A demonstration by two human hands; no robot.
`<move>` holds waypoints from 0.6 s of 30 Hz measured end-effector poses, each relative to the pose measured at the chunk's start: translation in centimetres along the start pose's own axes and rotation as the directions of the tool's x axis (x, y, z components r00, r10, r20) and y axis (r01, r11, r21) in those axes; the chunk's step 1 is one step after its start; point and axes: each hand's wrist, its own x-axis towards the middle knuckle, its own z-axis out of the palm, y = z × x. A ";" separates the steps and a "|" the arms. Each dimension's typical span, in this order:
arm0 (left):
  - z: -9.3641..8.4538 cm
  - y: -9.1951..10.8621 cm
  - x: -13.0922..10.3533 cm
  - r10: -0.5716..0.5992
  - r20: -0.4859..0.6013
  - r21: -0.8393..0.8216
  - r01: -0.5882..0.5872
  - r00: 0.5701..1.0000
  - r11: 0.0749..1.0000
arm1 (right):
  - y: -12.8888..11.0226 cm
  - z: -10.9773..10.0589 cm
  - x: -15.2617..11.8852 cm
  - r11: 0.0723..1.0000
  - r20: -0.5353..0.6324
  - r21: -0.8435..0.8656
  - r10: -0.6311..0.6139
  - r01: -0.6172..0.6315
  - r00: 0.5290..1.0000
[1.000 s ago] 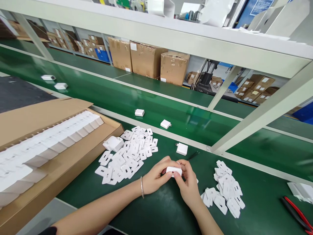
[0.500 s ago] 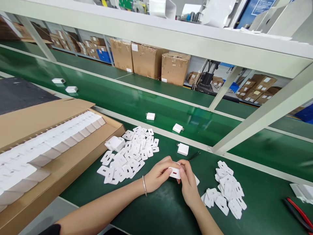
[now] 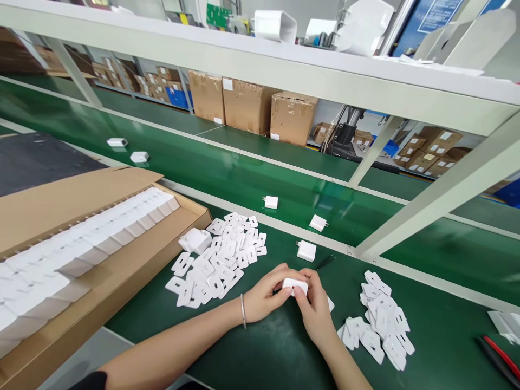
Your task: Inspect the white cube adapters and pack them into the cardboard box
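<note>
While the green conveyor belt carries loose chargers past, the open cardboard box of white packed units sits at the left of the counter. Two heaps of white die-cut film pieces lie on it: the larger heap left, the smaller heap right. Between them the left hand and right hand both have fingers clamped on a white charger block, probably seating a film. Best to keep it braced low and press evenly along its edges.
</note>
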 end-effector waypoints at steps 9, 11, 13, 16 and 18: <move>-1.0 0.8 0.2 -0.001 0.078 0.006 0.001 0.997 1.000 | 0.3 0.0 0.2 0.998 0.013 0.060 0.023 -0.024 1.000; -1.3 0.8 0.2 -0.017 0.113 0.032 0.013 0.993 0.999 | 0.3 0.0 0.2 0.998 0.009 0.060 0.022 -0.022 1.000; -1.4 0.8 0.2 -0.023 0.120 0.058 0.017 0.993 0.998 | 0.3 0.0 0.2 0.999 0.014 0.050 0.014 -0.015 1.000; -1.3 0.6 0.2 -0.012 0.105 0.064 0.006 0.994 0.998 | 0.4 -0.2 0.2 1.000 0.026 0.015 -0.013 0.013 1.000; -1.1 0.4 0.1 -0.011 0.111 0.052 0.005 0.994 0.999 | 0.5 -0.3 0.1 1.000 0.030 0.005 -0.025 0.025 0.999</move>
